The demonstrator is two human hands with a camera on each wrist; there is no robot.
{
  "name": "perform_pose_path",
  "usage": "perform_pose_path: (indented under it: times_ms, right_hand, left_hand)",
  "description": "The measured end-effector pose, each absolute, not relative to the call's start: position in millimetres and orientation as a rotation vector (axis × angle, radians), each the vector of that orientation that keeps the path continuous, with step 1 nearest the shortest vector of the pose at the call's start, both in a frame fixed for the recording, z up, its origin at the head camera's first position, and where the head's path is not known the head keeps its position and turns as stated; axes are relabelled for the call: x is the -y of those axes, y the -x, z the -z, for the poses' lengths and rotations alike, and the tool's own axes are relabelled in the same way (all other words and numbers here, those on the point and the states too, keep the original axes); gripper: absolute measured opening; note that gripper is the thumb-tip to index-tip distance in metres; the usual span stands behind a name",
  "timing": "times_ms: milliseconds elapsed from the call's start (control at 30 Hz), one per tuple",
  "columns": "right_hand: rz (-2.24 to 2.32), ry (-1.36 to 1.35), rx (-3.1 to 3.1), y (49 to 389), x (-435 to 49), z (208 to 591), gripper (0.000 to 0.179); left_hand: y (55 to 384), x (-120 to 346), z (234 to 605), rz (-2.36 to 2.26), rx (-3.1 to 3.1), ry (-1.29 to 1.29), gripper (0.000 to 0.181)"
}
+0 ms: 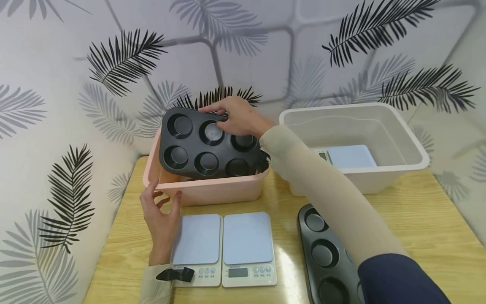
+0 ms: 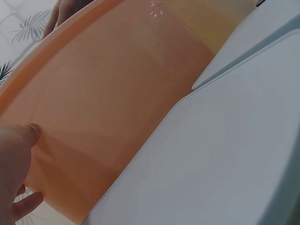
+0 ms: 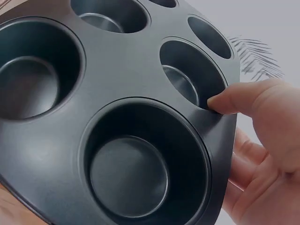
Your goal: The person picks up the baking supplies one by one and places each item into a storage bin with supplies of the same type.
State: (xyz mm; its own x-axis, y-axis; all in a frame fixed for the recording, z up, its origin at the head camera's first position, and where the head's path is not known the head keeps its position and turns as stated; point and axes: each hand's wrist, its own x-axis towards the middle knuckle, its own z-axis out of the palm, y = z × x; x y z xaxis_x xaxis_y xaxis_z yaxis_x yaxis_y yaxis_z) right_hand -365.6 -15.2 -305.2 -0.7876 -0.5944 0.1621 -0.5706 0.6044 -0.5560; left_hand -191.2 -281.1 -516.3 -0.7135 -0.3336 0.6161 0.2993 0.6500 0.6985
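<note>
My right hand (image 1: 238, 115) pinches the far long edge of a black muffin pan (image 1: 193, 143). In the right wrist view its thumb presses at the rim of one cup and the other fingers are behind the pan. The pan is tilted, its cups facing me, with its lower edge inside a pink plastic bin (image 1: 216, 192). My left hand (image 1: 161, 215) grips the bin's front left rim, fingers over the edge and thumb against the outer wall (image 2: 93, 93). What lies under the pan is mostly hidden.
Two white kitchen scales (image 1: 197, 240) lie side by side before the pink bin. A cream bin (image 1: 379, 181) at the right holds another scale (image 1: 351, 156). A second muffin pan (image 1: 320, 261) lies on the wooden table (image 1: 417, 223), partly under my right arm. Patterned cloth hangs behind.
</note>
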Motion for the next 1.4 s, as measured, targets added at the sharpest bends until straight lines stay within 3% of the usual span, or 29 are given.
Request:
perform_pose_path:
  times_ms: [533, 1400]
  right_hand:
    - [0.776, 0.975, -2.657, 366.0, 20.4, 334.6, 0.058]
    - [0.856, 1.015, -2.442, 352.0, 13.5, 330.3, 0.051]
  left_hand:
    - [191.0, 274.4, 513.8, 1.060, 2.132, -0.035, 0.069]
    - [189.5, 278.9, 516.5, 1.082, 2.115, -0.049, 0.067]
